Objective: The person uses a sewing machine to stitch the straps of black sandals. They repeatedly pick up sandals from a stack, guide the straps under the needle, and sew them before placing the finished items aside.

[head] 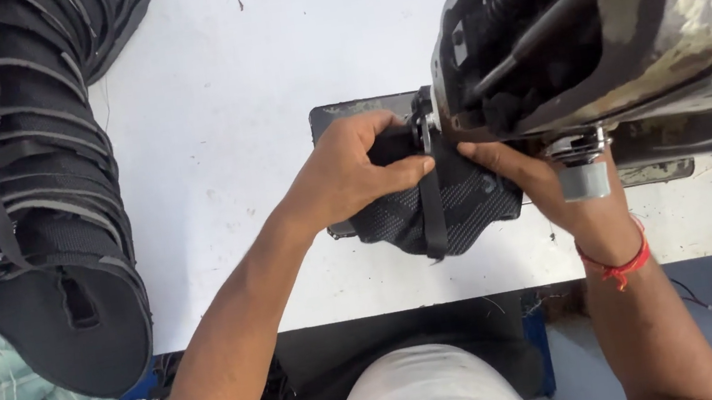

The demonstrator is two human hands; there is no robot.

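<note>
Black mesh piece (459, 204), one, pinched by left hand (352, 168) and right hand (524, 176).

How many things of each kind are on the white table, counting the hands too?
Hands: 2 (left hand, right hand)
Sewing machine: 1
Black mesh piece held under the machine: 1
Stack of black pieces: 1 (single pieces too overlapped to count)
Total: 5
</note>
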